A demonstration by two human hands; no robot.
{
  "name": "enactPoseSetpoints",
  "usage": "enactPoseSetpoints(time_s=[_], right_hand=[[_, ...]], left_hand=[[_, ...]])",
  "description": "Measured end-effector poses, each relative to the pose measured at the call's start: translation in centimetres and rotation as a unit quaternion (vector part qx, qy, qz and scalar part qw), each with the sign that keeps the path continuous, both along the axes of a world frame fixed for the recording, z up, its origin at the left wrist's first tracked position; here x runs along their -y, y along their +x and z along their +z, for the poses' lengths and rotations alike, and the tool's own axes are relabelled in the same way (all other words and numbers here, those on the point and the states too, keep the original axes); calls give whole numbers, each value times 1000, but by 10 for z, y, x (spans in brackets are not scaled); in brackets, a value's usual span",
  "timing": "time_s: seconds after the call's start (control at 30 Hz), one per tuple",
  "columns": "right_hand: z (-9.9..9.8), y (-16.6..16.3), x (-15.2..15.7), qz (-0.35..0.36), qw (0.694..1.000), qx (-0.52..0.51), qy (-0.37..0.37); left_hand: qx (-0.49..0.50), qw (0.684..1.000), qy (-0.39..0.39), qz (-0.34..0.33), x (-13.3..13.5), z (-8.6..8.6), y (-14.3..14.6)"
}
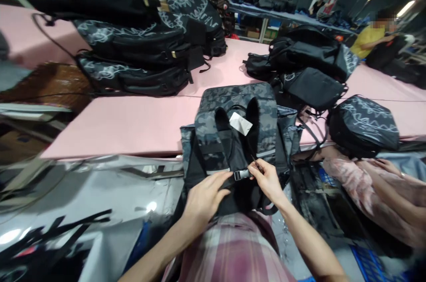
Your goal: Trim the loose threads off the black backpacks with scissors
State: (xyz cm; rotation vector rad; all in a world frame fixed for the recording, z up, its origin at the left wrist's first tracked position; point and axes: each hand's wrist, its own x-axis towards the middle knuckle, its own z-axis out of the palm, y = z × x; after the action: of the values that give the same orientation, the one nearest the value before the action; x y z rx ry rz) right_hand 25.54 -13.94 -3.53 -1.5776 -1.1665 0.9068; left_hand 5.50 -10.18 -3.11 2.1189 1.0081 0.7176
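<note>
A grey-and-black camouflage backpack point(237, 95) leans against the table edge before me, its shoulder straps facing me. A white tag point(240, 123) hangs between the straps. Across its lower part runs a strap with a black plastic side-release buckle point(241, 175). My right hand point(267, 181) is closed, pinching the buckle's right end. A thin dark pointed thing point(258, 166) sticks out of that hand, too small to name. At the buckle's left end, my left hand point(204, 197) has its fingers stretched out and thumb apart, fingertips close to the strap; whether they touch it, I cannot tell.
Black backpacks with white scribble print are piled on the pink table point(133, 127) at left point(133, 38) and right point(306, 56). Beside me, at right, a person's sleeve point(342, 171) and a black backpack point(362, 124). Another person in yellow point(366, 38) works farther back.
</note>
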Motion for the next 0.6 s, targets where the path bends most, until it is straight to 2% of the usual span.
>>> enactPoseSetpoints(time_s=[0.07, 0.1, 0.17, 0.23, 0.3, 0.37, 0.43, 0.5, 0.6], right_hand=[[-7, 4, 1, -6, 1000, 4, -3], [-9, 4, 2, -7, 1000, 14, -7], [-13, 1, 5, -12, 999, 33, -16], [-15, -6, 9, -3, 999, 47, -23], [-17, -14, 12, 40, 997, 52, -28], [-14, -20, 15, 82, 996, 31, -27], [-6, -21, 19, 58, 998, -19, -7], [7, -19, 23, 7, 998, -46, 39], [26, -18, 27, 16, 991, 6, 131]], left_hand=[[-33, 997, 61, 17, 5, 0, -19], [-41, 998, 50, 18, 7, 2, -28], [-40, 999, -29, 8, 9, 8, -42], [-17, 992, -127, 5, 9, 17, -43], [15, 978, -208, 22, 8, 27, -31], [43, 968, -241, 44, 5, 35, -13], [47, 970, -232, 50, 1, 42, 6], [27, 977, -208, 25, -2, 45, 22], [3, 981, -191, -39, -3, 42, 36]])
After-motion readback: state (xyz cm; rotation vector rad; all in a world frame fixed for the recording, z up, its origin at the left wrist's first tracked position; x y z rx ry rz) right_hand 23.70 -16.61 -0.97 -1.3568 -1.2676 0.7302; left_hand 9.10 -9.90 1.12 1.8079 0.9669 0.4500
